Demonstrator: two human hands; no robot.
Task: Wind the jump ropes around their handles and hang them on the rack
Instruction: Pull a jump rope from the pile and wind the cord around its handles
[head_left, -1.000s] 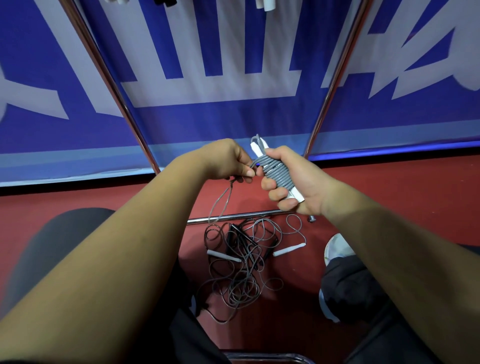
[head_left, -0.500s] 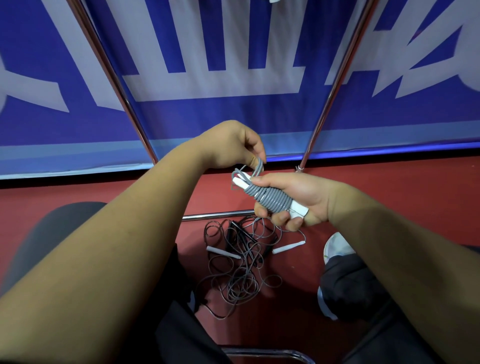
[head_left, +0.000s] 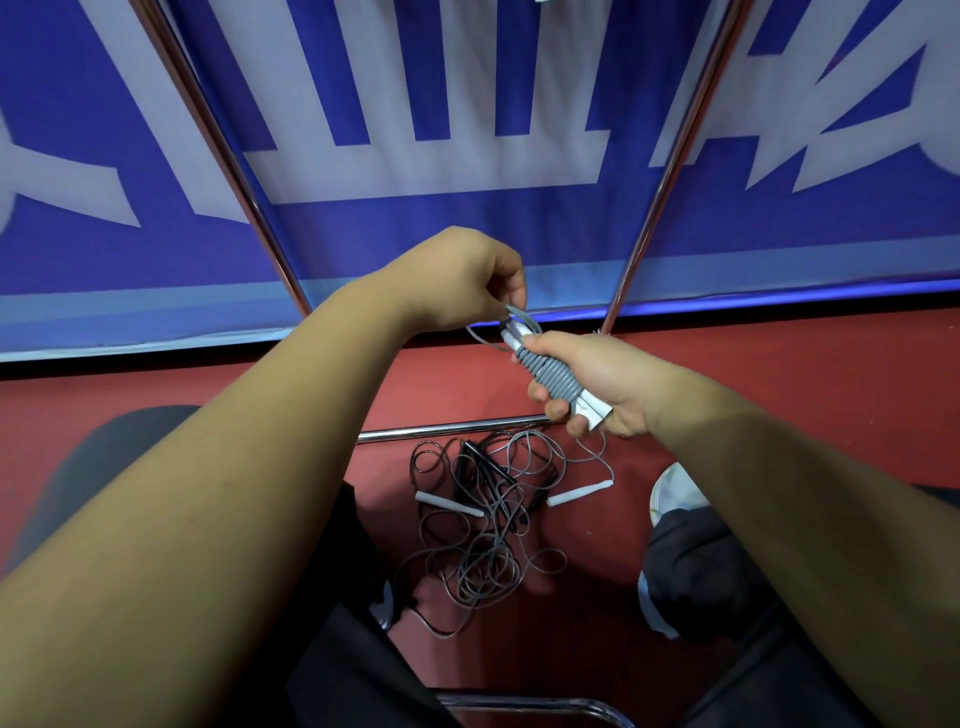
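Red floor (head_left: 779, 395); right hand (head_left: 608, 379) clamped round coiled grey rope bundle (head_left: 551, 376); left hand (head_left: 457, 275) pinching loop (head_left: 521, 315).

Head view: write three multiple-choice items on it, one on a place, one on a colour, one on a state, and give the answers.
1. Where does the loose rope tangle lie?
A. on a chair
B. on the red floor
C. on a hook
2. What colour is the cord wound round the handles?
A. grey
B. yellow
C. green
3. What is the right hand doing?
A. hanging open
B. pressing the wall
C. gripping the wound handles
Answers: B, it lies on the floor; A, the coils are grey; C, its fingers curl round them.
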